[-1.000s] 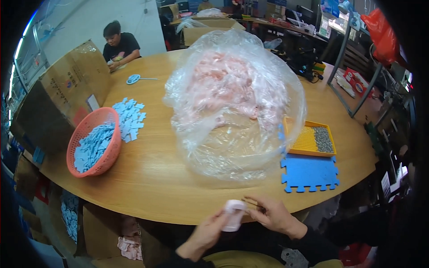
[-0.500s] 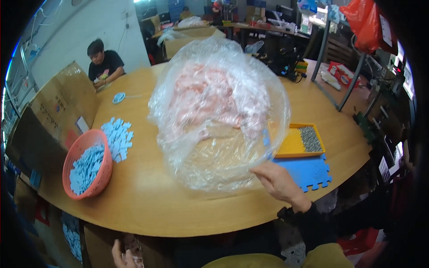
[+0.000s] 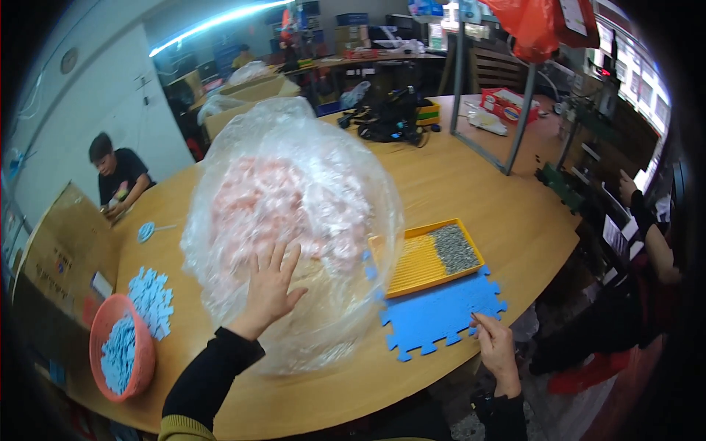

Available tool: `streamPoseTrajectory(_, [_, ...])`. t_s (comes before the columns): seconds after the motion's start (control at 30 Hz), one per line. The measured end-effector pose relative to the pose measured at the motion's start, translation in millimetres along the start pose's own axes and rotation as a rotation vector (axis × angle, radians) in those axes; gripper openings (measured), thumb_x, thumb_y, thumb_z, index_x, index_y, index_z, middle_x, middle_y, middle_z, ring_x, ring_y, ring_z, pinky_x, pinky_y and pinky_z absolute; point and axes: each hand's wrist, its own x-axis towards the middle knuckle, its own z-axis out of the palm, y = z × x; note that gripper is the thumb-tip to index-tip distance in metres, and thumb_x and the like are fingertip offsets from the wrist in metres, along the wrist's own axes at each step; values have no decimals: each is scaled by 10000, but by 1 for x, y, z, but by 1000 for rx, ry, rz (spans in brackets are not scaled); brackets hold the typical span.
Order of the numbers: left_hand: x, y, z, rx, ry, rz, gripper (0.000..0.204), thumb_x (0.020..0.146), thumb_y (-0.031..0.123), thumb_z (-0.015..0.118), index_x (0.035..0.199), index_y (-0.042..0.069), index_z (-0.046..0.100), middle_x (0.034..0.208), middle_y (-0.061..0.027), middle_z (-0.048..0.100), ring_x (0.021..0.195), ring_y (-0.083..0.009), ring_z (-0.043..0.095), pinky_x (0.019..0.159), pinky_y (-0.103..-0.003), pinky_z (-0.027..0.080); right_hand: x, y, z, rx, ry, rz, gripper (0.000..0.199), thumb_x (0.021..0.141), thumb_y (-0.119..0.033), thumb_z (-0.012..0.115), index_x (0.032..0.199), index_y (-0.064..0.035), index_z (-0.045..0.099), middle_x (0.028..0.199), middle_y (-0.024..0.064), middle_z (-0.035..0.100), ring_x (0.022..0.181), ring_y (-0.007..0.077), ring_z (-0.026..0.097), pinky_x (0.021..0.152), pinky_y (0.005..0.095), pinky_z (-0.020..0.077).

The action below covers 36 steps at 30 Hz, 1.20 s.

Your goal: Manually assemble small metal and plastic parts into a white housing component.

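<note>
A large clear plastic bag (image 3: 331,184) full of pale pink pieces lies on the table, its loose mouth toward me. My left hand (image 3: 271,288) is open with fingers spread, over the near part of the bag and seemingly resting on its film. Over the near right edge of the blue foam mat (image 3: 434,312), my right hand (image 3: 497,351) has thumb and fingertips pinched together; whatever they hold is too small to make out. On the mat sits a yellow ridged tray (image 3: 412,270), with many small grey metal pieces (image 3: 454,248) at its right end.
At the left stand a pink basket (image 3: 143,360) of light blue pieces, a pile of these pieces (image 3: 151,298) and a cardboard box (image 3: 70,250). One person (image 3: 121,173) sits beyond. Another person's arm (image 3: 658,250) shows at the right. A metal frame (image 3: 518,121) stands far right.
The view has swung right. My left hand has risen from below the table edge to the bag. My right hand has left the bag's edge and moved to the mat's near right edge.
</note>
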Motion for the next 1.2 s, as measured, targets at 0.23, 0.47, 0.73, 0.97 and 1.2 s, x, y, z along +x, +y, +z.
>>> streamPoseTrajectory(0.23, [129, 8, 42, 3, -154, 265, 940, 621, 318, 787, 1428, 149, 335, 1460, -204, 309, 1377, -392, 243, 1103, -602, 140, 41, 44, -26, -277, 262, -123, 232, 863, -2, 522, 1068, 14, 629, 997, 162, 632, 952, 310, 614, 827, 348, 481])
streamPoseTrajectory(0.47, [173, -19, 90, -124, -187, 314, 489, 607, 120, 707, 1091, 166, 663, 1300, -124, 506, 1274, -345, 403, 1037, -558, 284, 105, 115, -33, -197, 314, 56, 259, 897, -146, 521, 1105, -31, 622, 1039, 165, 618, 961, 321, 608, 815, 362, 488])
streamPoseTrajectory(0.73, [137, -66, 88, -309, -86, 319, 152, 673, 9, 597, 819, 2, 637, 892, -151, 632, 804, -375, 603, 708, -412, 494, 92, 136, -21, 148, 444, 305, 296, 930, -162, 504, 1161, 4, 589, 958, 96, 680, 810, 132, 636, 722, 296, 513])
streamPoseTrajectory(0.97, [80, -137, 77, -488, 105, 38, 227, 775, 1, 562, 993, -47, 605, 998, -215, 619, 978, -353, 592, 881, -399, 460, 98, 147, -16, -113, 234, 198, 264, 878, -117, 537, 1098, 10, 608, 918, 161, 672, 876, 244, 656, 773, 340, 510])
streamPoseTrajectory(1.2, [142, -40, 37, -875, 346, -230, 207, 852, 117, 637, 1010, -16, 646, 1101, -122, 599, 983, -231, 593, 781, -314, 506, 92, 164, -24, 15, 336, 273, 266, 874, -117, 553, 1077, 42, 621, 893, 97, 674, 825, 158, 631, 737, 291, 504])
